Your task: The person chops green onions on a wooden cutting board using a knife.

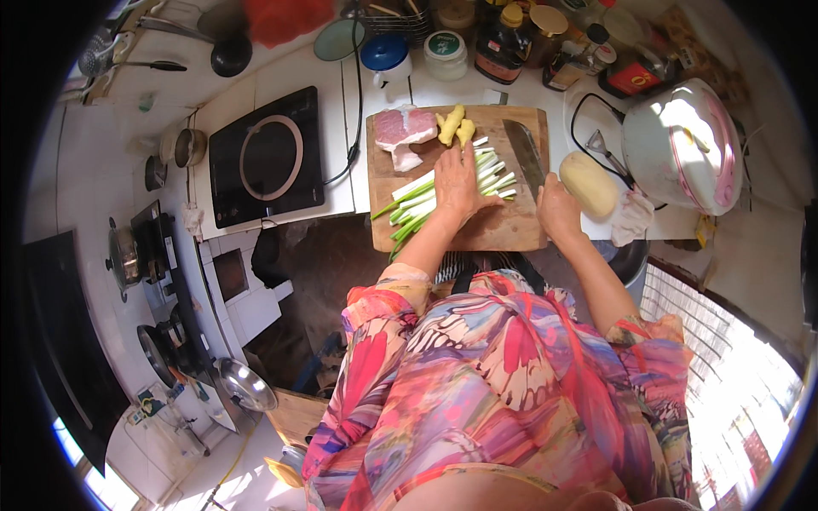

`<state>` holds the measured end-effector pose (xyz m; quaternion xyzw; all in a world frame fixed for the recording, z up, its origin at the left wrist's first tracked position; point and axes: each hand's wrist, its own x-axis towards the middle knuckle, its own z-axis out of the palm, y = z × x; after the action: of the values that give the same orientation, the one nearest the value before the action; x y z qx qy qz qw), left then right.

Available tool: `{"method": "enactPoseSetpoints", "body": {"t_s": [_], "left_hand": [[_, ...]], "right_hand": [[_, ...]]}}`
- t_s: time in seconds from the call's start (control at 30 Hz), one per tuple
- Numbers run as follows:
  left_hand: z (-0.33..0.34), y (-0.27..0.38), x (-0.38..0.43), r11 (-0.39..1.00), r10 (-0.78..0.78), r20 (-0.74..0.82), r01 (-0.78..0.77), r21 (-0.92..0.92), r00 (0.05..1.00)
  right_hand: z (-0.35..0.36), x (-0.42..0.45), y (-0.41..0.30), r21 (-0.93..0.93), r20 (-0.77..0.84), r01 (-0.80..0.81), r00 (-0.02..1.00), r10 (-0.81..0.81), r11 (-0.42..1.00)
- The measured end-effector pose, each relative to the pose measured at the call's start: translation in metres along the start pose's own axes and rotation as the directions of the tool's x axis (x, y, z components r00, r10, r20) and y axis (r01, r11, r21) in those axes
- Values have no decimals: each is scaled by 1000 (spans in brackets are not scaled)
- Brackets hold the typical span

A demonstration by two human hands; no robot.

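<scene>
My left hand (457, 182) lies over a bunch of scallions (415, 201), fingers pointing away from me and thumb stretched to the right. White stalk ends stick out to its right, green parts to its left. In my right hand (557, 207) is the handle of a kitchen knife (525, 150). Its dark blade rests along the right side of a wooden cutting board (466, 236), apart from the scallions. A slab of raw meat (406, 131) sits at the board's far left. Beside it are pieces of ginger (455, 121), just beyond my left fingertips.
Right of the board are a peeled potato (589, 184), a peeler (599, 144), a crumpled cloth (632, 217) and a rice cooker (684, 147). An induction cooktop (268, 156) stands left, its black cable (356, 96) running alongside the board. Behind are a blue-lidded pot (386, 57), jars and sauce bottles (503, 45).
</scene>
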<state>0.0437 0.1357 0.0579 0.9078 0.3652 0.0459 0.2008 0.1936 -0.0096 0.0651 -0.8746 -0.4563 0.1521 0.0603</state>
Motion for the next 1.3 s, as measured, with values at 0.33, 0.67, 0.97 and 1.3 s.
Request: {"method": "enactPoseSetpoints", "body": {"t_s": [0.33, 0.67, 0.97, 1.3], "left_hand": [[20, 6, 25, 998, -54, -363, 57, -4, 930], [38, -7, 79, 991, 5, -344, 40, 125, 939], [20, 5, 69, 994, 103, -328, -110, -2, 939], [26, 17, 2, 999, -38, -86, 38, -11, 996]], "right_hand": [[-8, -6, -8, -22, 23, 22, 1000, -21, 1000], [-6, -5, -4, -2, 6, 29, 1000, -29, 1000], [-7, -6, 0, 15, 13, 6, 1000, -7, 1000], [-14, -7, -10, 19, 74, 5, 997, -7, 1000]]}}
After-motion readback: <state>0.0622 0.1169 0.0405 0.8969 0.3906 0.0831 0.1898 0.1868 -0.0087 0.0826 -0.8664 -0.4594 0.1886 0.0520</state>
